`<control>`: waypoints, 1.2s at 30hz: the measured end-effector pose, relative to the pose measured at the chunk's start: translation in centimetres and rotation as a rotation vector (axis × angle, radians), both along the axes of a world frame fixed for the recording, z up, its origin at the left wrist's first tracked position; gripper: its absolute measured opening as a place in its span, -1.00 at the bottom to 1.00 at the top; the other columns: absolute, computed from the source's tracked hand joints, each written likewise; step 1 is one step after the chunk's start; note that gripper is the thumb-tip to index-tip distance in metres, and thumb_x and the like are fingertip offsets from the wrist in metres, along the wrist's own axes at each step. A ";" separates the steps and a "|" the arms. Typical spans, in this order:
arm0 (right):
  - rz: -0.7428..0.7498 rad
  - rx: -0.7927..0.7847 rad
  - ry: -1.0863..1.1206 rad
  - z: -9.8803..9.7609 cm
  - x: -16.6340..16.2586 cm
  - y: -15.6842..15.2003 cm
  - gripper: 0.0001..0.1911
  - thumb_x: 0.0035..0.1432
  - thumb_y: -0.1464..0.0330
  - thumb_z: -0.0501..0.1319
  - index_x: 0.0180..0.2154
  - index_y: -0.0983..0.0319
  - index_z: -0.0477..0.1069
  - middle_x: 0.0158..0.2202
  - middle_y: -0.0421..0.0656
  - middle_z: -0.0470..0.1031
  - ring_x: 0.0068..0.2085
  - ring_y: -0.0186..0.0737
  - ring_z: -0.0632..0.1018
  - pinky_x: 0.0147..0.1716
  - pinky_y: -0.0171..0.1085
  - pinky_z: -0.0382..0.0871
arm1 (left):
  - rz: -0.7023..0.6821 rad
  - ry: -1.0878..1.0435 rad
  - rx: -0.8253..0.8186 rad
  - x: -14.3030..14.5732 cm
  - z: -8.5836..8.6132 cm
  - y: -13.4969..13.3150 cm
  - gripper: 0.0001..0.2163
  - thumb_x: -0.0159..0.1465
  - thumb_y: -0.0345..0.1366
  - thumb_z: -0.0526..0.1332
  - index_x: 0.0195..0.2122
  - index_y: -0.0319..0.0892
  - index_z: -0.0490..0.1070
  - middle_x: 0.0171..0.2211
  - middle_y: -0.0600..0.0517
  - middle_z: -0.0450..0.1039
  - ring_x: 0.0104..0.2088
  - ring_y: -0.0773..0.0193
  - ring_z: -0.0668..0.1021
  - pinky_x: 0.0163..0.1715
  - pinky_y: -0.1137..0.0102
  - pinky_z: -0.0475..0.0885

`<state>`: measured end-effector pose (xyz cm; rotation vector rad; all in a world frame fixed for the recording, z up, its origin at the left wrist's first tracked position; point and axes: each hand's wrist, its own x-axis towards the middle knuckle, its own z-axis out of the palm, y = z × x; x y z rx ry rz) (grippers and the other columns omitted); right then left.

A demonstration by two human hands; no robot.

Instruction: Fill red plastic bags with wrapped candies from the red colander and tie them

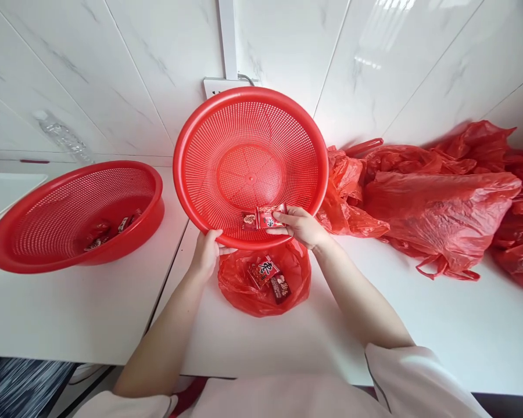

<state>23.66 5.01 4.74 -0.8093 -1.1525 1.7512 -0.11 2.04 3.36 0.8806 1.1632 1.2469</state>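
Note:
A red plastic colander (250,130) is tilted toward me, its mesh inside facing my view. My left hand (207,252) is closed on its lower left rim, thumb over the edge. Near the lower right rim, my right hand (303,226) pinches a small red snack packet (270,216) between thumb and fingers. A darker packet (249,220) shows beside it at the bottom of the colander. Directly below, an open red plastic bag (230,290) sits on the table with red packets (261,271) and a dark brown packet (280,288) inside.
At left, a second red colander (91,191) leans tilted with several packets (99,235) in it. Filled red plastic bags (440,209) crowd the right side against the tiled wall. A clear bottle (65,136) and a power socket (213,87) are at the back. The white table (344,354) has a seam.

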 end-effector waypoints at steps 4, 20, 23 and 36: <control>0.116 0.080 -0.146 1.4 0.6 -0.6 -0.58 0.19 0.06 0.19 -0.14 0.25 0.52 -0.13 -0.06 0.59 -0.10 -0.14 0.58 -0.09 -0.13 0.53 | -0.009 0.006 0.002 -0.1 -0.1 0.1 -0.66 0.11 -0.22 0.19 -0.08 -0.16 0.30 -0.05 -0.11 0.44 -0.13 0.02 0.57 -0.30 0.13 0.60; 0.332 0.697 -0.900 -0.1 -0.8 -1.7 -0.12 0.02 0.02 0.31 0.28 0.23 0.13 0.24 0.08 0.26 0.20 0.08 0.36 0.17 0.02 0.25 | -0.114 0.043 -0.014 0.7 -0.4 -0.6 -0.68 0.14 -0.23 0.18 -0.09 -0.19 0.34 -0.09 -0.12 0.49 -0.15 0.01 0.59 -0.32 0.15 0.61; 0.303 0.676 -0.720 0.2 -0.4 -1.3 -0.52 0.18 0.17 0.22 0.09 0.21 0.38 0.02 -0.04 0.50 0.01 -0.11 0.53 0.06 -0.09 0.37 | -0.084 0.011 -0.029 0.5 -0.6 -0.3 -0.69 0.13 -0.23 0.19 -0.09 -0.18 0.34 -0.12 -0.11 0.50 -0.17 0.02 0.60 -0.33 0.14 0.61; 0.328 0.260 -0.338 1.9 1.8 -0.9 -0.63 0.20 0.13 0.20 -0.14 0.30 0.51 -0.25 -0.08 0.59 -0.22 -0.19 0.62 -0.09 -0.15 0.50 | -0.001 0.013 -0.049 -0.3 -1.1 0.7 -0.71 0.12 -0.24 0.17 -0.12 -0.16 0.28 -0.18 -0.09 0.49 -0.27 0.06 0.62 -0.38 0.17 0.60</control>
